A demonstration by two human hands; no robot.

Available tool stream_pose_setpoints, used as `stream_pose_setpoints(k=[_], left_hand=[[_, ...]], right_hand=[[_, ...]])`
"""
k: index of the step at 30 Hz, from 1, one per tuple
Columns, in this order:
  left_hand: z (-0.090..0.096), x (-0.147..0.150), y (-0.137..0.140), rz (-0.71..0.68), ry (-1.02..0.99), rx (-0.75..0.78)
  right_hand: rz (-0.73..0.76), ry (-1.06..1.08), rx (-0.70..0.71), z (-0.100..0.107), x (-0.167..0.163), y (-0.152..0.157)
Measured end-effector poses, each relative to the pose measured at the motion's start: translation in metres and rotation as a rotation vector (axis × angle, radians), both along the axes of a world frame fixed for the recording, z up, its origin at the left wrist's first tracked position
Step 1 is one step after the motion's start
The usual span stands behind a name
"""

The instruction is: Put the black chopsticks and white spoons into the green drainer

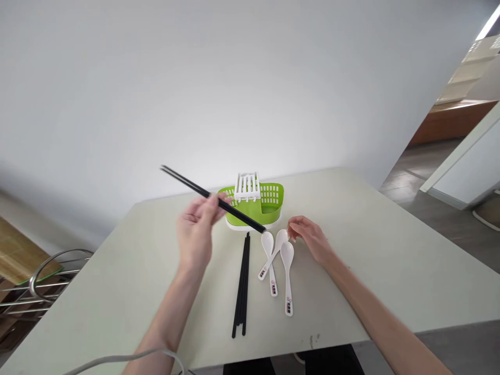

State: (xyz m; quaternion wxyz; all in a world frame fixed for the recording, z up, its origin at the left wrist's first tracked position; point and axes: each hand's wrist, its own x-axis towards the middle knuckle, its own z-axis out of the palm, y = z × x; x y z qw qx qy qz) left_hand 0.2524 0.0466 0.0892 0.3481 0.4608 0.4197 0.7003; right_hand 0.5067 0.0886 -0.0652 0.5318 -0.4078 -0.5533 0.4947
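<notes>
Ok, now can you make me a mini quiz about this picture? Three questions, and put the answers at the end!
1. Which hand is holding black chopsticks?
2. How many white spoons lie on the table?
3. True or false: the green basket stands between the spoons and the wall.

Key:
1. The left hand.
2. Three.
3. True.

Paired black chopsticks (242, 215), slanting in midair
</notes>
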Motion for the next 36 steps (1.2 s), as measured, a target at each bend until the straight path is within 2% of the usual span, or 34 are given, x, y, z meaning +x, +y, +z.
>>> stream_pose_setpoints(k=[3, 5, 8, 11, 14, 22, 27, 32, 36], left_hand=[[-0.025, 0.026, -0.005, -0.195, -0.055, -0.201], [-0.041, 0.044, -0.008, -0.269, -0.093, -0.263], [-0.055, 0.063, -0.010, -0.314, -0.140, -0.293], [-0.061, 0.070, -0.008, -0.307, -0.164, -0.317], [-0.061, 0.068, -0.004, -0.303, -0.162, -0.339], [-0.057, 0.057, 0.004, -0.285, -0.073, -0.332], [-0.045, 0.049, 0.010, -0.208, -0.043, -0.306], [-0.024, 0.027, 0.016, -0.063, 0.239, -0.250], [-0.011, 0.009, 0.016, -0.098, 0.387, -0.310]], right_hand=[[0.143, 0.079, -0.035, 0.006, 0.002, -0.004], [0.323, 0.138, -0.088, 0.007, 0.004, -0.007], [0.633, 0.165, -0.154, 0.009, 0.004, -0.013], [0.793, 0.145, -0.180, 0.008, 0.002, -0.017], [0.830, 0.086, -0.202, 0.007, 0.002, -0.018], [0.815, -0.016, -0.195, 0.015, 0.006, -0.017], [0.815, -0.054, -0.145, 0.018, 0.004, -0.018], [0.809, -0.034, -0.164, 0.020, 0.005, -0.019], [0.854, -0.020, -0.196, 0.018, 0.006, -0.018]])
